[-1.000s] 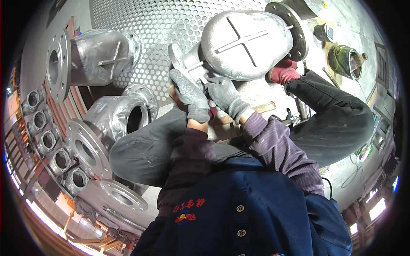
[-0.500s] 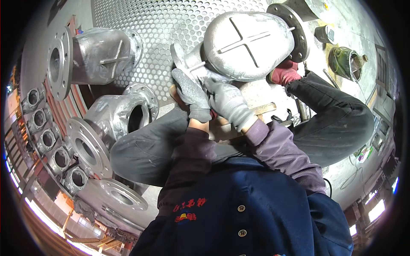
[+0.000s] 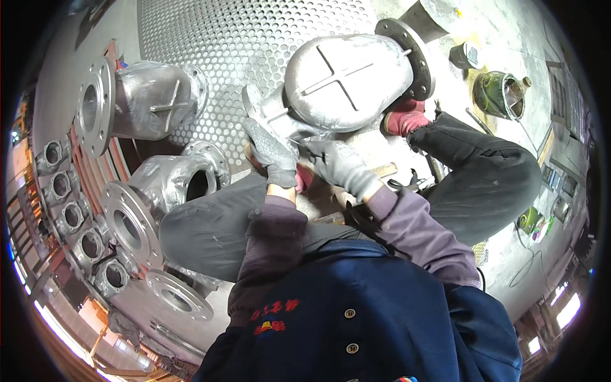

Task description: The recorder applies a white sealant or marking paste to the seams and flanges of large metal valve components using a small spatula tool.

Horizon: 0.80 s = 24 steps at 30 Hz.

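A silvery metal casting (image 3: 350, 83) with a rounded body and a raised cross on it lies in front of me. It has a dark flange at its far right end and a smaller flange at its left end. My left hand (image 3: 272, 149), in a grey glove, is wrapped against the neck beside the smaller flange. Just right of it, my right hand (image 3: 342, 167), gloved too, is closed with its fingertips near the casting's lower edge. Whatever it pinches is too small to make out.
Similar flanged castings (image 3: 153, 99) (image 3: 175, 181) stand at left, near a loose flange ring (image 3: 178, 294). Smaller castings (image 3: 88, 244) line the far left. A perforated metal sheet (image 3: 223, 51) lies ahead. A green can (image 3: 499, 95) and dark pot (image 3: 466, 55) stand at right. My legs surround the work.
The whole view has shifted a little, with the casting appearing further left and lower. My right hand has drawn slightly apart from the left, which stays at the casting's neck.
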Tool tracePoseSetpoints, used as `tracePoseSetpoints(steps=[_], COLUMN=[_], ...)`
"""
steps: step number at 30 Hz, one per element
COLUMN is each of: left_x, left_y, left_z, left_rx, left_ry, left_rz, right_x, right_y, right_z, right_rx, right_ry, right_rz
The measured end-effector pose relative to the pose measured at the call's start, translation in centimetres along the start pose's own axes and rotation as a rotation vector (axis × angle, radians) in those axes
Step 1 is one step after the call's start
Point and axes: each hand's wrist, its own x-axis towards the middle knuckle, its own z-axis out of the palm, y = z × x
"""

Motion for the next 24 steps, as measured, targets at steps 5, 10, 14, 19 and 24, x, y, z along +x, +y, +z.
tracePoseSetpoints(steps=[5, 10, 14, 19, 24], left_x=[0.5, -0.4, -0.3, 2.2, 3.0], left_y=[0.6, 1.8, 2.1, 0.4, 0.4], left_z=[1.2, 2.1, 1.9, 0.4, -0.2], left_rx=[-0.254, -0.008, -0.074, 0.045, 0.12], left_ry=[-0.102, 0.049, -0.004, 0.005, -0.014], left_rz=[0.038, 0.012, 0.032, 0.076, 0.09], right_x=[-5.2, -9.1, -10.0, -9.8, -10.5], right_y=[-0.1, 1.1, -0.4, 0.3, -1.1], right_z=[-5.7, -10.1, -11.9, -11.3, -13.4], right_rx=[0.022, -0.019, -0.042, -0.183, 0.109], right_ry=[0.131, 0.139, 0.126, 0.223, 0.258], right_rz=[-0.067, 0.015, 0.091, -0.003, 0.0])
